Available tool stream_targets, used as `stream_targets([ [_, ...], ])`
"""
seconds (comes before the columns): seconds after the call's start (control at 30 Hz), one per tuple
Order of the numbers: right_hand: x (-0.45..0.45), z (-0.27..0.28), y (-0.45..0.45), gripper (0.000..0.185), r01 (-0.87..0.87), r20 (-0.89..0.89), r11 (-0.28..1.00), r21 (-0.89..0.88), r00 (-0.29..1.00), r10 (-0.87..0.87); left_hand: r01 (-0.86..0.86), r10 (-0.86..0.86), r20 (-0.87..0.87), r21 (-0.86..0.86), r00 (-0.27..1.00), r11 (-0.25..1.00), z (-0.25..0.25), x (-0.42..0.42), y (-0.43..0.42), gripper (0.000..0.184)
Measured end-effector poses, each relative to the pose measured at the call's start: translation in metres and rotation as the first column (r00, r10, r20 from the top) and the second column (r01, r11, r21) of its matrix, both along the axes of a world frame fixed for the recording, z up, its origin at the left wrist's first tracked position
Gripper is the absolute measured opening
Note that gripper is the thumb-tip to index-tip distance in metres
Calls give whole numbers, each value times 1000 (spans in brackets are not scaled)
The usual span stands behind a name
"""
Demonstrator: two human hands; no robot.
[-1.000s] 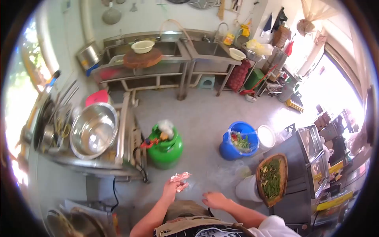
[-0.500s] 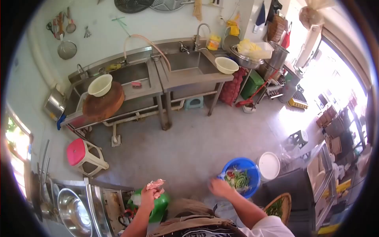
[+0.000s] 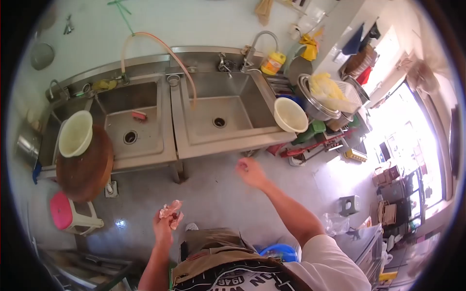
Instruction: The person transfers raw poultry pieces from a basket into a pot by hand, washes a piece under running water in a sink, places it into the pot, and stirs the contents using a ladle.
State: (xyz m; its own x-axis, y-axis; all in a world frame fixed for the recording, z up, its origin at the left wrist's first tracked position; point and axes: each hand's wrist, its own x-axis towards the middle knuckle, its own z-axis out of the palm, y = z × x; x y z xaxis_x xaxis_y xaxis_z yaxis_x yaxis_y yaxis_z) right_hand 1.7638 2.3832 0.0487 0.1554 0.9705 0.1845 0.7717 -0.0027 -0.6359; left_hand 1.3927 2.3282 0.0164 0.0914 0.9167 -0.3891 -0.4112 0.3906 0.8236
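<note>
My left hand (image 3: 163, 227) is closed around pinkish raw meat (image 3: 172, 213), held above the grey floor at the lower left. Further up and to the right, my right hand (image 3: 250, 172) reaches forward just short of the front edge of the right sink (image 3: 225, 109); its fingers are blurred and partly curled, and whether they hold anything is not clear. Left of that sink is another basin (image 3: 145, 109) with a small red object (image 3: 139, 115) in it. A round wooden board (image 3: 92, 169) rests across the far left sink, with a pale bowl (image 3: 76, 133) on it.
Another pale bowl (image 3: 291, 115) sits at the right sink's corner, beside stacked metal bowls (image 3: 313, 104). A pink-topped stool (image 3: 60, 210) stands below the wooden board. Near my body are a blue bucket (image 3: 280, 252) and, further right, a grey stool (image 3: 349, 205).
The view has moved closer to the sinks, and the green gas cylinder has dropped almost out of sight. My right hand has come forward and up; my left still holds the meat.
</note>
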Motion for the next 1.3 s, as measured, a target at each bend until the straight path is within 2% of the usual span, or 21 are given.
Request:
stream_targets([
  [0.07,36,10,76,32,115,-25,993,10,993,-115,-16,15,-60,-24,998,1000,21,23,47,22],
  [0.13,79,19,162,30,112,-185,986,-125,973,-134,-162,158,-62,-55,985,985,25,51,89,22],
  [0.17,106,4,214,30,125,-81,986,-109,988,-134,-238,234,-64,-66,970,969,24,65,111,22],
  [0.2,135,-15,271,31,127,26,988,-87,992,-125,-232,228,-105,-28,968,972,24,75,130,22],
  [0.27,184,-41,382,39,202,11,953,-224,979,-205,-226,229,-203,42,952,973,35,88,155,22],
  [0.33,237,-97,503,57,255,-110,960,-116,957,-267,-467,454,-257,13,853,884,39,119,183,19],
  [0.43,250,-111,596,68,298,-255,954,38,926,-279,-441,445,-562,153,697,884,11,135,192,15],
  [0.5,232,-113,617,74,241,-330,970,-41,913,-241,-432,419,-650,153,634,889,18,167,214,13],
  [0.57,208,-118,620,78,186,-411,981,-60,891,-194,-419,347,-612,28,710,907,52,209,247,26],
  [0.63,189,-130,598,79,159,-511,986,-37,845,-156,-519,415,-519,-65,747,852,69,249,283,22],
  [0.67,189,-128,591,77,183,-280,983,36,946,-165,-562,457,-466,-110,758,820,71,261,292,22],
  [0.7,192,-119,580,75,184,-29,976,114,983,-182,-558,461,-489,-64,740,828,58,266,297,30],
  [0.73,197,-106,578,73,159,225,968,197,953,-202,-535,441,-469,-84,766,840,50,272,299,31],
  [0.8,200,-28,599,68,164,-54,937,308,986,-156,-484,391,-434,-125,812,866,50,287,310,32],
  [0.87,203,-13,649,60,111,-10,916,385,993,-116,-464,381,-391,-142,838,875,27,293,309,30],
  [0.93,218,-12,684,56,17,143,976,216,989,-48,-467,401,-328,-154,855,871,20,303,319,29],
  [0.97,226,-16,689,53,-55,155,971,234,988,18,-402,332,-325,-176,885,899,33,307,328,27],
  [1.03,244,-27,699,47,-210,185,938,274,969,163,-356,263,-400,-179,878,917,22,305,334,27],
  [1.17,282,-26,698,34,-55,-45,974,221,997,67,-275,170,-409,-214,897,937,16,305,361,28],
  [1.27,268,-53,654,32,304,-302,911,278,928,-217,-232,159,-322,-201,933,952,-16,295,372,30],
  [1.3,257,-78,630,31,203,-279,958,201,950,-143,-243,182,-234,-265,955,933,-7,299,386,31],
])
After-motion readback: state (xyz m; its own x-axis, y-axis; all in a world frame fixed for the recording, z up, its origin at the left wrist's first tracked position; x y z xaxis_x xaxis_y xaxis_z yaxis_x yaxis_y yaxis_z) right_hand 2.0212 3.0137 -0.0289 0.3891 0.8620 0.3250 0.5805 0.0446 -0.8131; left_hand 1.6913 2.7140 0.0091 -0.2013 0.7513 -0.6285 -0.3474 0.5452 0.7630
